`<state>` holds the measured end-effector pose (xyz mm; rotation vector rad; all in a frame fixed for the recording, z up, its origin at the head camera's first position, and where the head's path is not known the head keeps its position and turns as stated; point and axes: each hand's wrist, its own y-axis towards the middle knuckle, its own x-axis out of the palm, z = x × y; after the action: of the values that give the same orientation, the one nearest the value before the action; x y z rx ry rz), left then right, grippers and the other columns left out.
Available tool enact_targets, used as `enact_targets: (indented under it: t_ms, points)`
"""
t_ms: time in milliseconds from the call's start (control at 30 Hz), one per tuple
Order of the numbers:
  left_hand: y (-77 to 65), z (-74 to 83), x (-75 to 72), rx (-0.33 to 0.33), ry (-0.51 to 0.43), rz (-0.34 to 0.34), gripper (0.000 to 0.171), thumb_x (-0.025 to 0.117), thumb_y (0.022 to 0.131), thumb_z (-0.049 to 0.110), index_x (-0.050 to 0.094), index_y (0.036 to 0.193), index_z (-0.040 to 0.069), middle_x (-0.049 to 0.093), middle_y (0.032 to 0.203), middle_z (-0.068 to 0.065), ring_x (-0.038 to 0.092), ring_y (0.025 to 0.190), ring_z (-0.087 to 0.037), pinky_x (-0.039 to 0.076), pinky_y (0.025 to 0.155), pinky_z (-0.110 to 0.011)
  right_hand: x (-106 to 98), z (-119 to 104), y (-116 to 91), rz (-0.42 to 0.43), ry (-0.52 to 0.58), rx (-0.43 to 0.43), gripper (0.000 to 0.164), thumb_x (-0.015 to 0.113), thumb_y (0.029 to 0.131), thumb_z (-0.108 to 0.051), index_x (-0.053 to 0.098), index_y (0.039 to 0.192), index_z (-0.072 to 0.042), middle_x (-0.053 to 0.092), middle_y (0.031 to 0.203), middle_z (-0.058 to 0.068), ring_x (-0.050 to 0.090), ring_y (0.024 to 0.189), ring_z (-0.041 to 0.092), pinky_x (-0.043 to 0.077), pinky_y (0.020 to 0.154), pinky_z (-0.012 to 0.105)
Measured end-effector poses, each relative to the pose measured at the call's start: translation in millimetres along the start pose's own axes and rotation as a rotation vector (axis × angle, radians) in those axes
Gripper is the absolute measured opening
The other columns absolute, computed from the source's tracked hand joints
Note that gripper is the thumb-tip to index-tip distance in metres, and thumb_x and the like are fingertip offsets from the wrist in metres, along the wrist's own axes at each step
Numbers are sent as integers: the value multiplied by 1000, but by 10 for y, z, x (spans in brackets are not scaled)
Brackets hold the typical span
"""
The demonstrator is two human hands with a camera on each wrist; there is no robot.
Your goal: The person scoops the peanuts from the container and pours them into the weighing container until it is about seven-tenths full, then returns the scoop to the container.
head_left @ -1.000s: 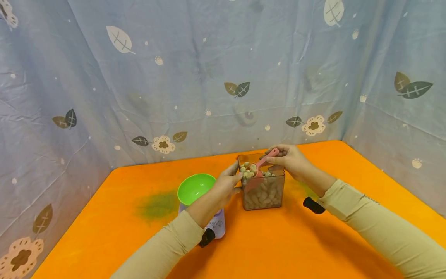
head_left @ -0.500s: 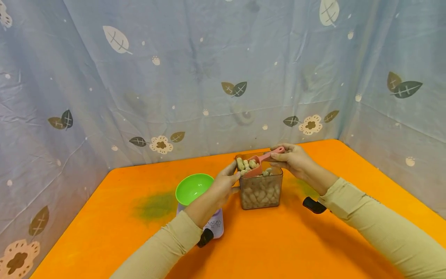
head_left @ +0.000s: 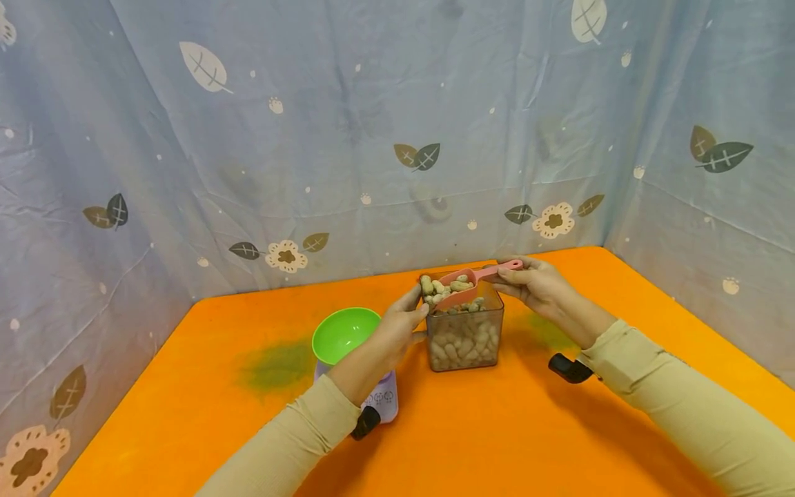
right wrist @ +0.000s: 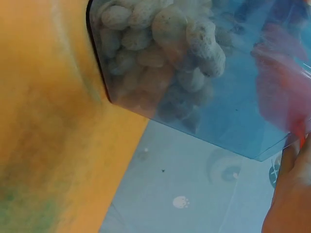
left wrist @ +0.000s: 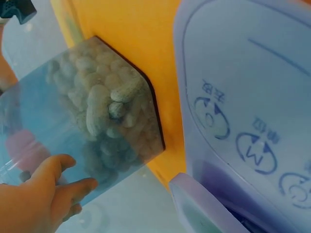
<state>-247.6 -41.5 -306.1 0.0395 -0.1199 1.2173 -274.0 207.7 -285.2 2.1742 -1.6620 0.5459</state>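
Note:
A clear, brownish square container (head_left: 447, 359) stands on the orange table, part filled with unshelled peanuts (left wrist: 99, 109). My left hand (head_left: 391, 335) holds it at its left side, thumb near the front rim and fingers along the wall. In my right hand (head_left: 540, 290) I pinch the handle of a pink scoop (head_left: 458, 299), over the container's right rim. Nearly level at the container's mouth, the scoop carries several peanuts. Through the container wall the scoop shows as a pink shape in both wrist views. Part of my right hand (right wrist: 291, 194) appears at the right wrist view's edge.
Left of the container, a green bowl (head_left: 344, 336) sits on a pale purple kitchen scale (head_left: 386, 402) with printed buttons, partly covered by my left forearm. A patterned curtain (head_left: 348, 152) hangs around the back and sides of the table (head_left: 472, 435).
My right hand has drawn the scoop up and to the right out of the peanuts, tipping it from steep to nearly level with peanuts in it. My left hand has stayed on the container.

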Motion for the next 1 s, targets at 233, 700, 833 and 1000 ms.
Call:
enact_targets:
  t_ms: [233, 700, 833, 1000]
  points:
    - [-13, 8, -18, 0, -5, -11, 57, 38, 105, 7, 10, 155, 2, 4, 161, -17, 10, 145, -38, 25, 111, -60, -55, -8, -17, 1, 74, 23, 15, 49, 96, 9, 48, 109, 3, 67, 90, 15, 71, 83, 20, 58, 78, 28]
    - [-29, 46, -2, 1, 22, 14, 56, 38, 104, 4, 14, 155, 1, 9, 161, -18, 14, 145, -35, 29, 111, -56, -98, -86, -91, -43, 231, 10, 16, 49, 96, 8, 65, 93, 4, 69, 93, 18, 71, 86, 26, 58, 79, 31]
    - [-30, 74, 16, -3, 29, 35, 56, 40, 104, 3, 16, 154, 0, 12, 160, -18, 18, 145, -34, 32, 111, -53, -99, -133, -119, -39, 268, -1, 17, 48, 96, 8, 64, 95, 4, 68, 94, 18, 71, 86, 27, 58, 78, 32]
    - [-17, 70, -8, 5, 23, 42, 54, 40, 103, 2, 19, 154, -1, 16, 159, -18, 20, 144, -35, 33, 111, -52, -78, -183, -144, -19, 290, -7, 14, 50, 95, 8, 63, 96, 3, 68, 95, 18, 71, 85, 28, 58, 78, 34]
